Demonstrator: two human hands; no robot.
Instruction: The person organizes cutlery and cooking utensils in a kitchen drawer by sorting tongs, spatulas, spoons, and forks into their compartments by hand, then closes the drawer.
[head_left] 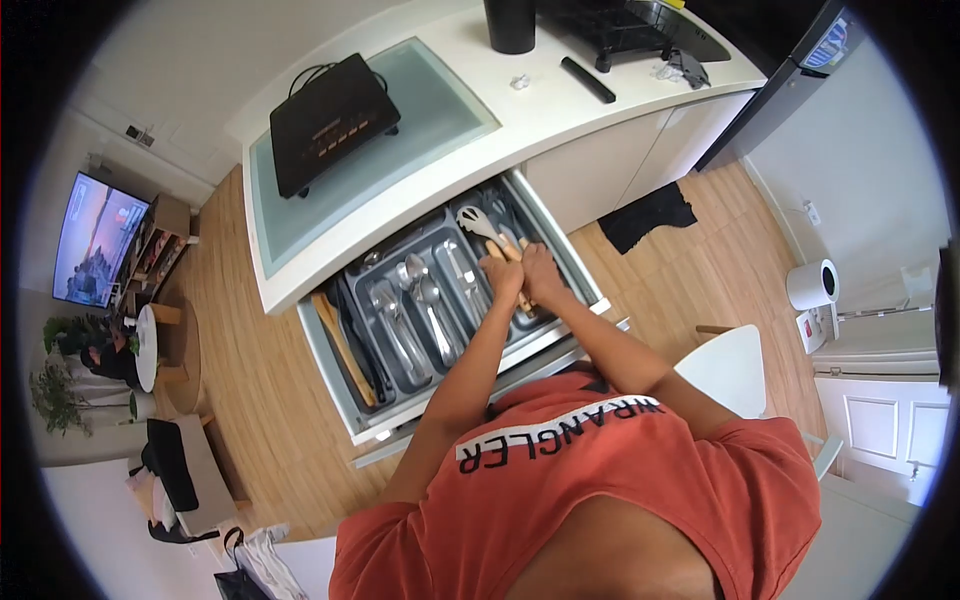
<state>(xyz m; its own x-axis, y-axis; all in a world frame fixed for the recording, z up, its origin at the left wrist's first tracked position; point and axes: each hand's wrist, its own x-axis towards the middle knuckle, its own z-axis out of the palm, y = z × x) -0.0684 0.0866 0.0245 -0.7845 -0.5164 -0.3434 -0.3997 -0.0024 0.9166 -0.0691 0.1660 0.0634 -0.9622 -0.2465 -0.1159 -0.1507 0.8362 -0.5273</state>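
The shirt (600, 470) is red-orange, with black lettering on a white band. The drawer tray (450, 235) is grey, the near-left spatula (343, 350) tan; the worktop (540, 115) is white, the hob (332, 122) at far left black, the floor (270, 400) light-brown wood-grain.

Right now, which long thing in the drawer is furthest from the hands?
The light wooden one, at the far left of the drawer; dark utensils and silver cutlery separate it from the left hand.
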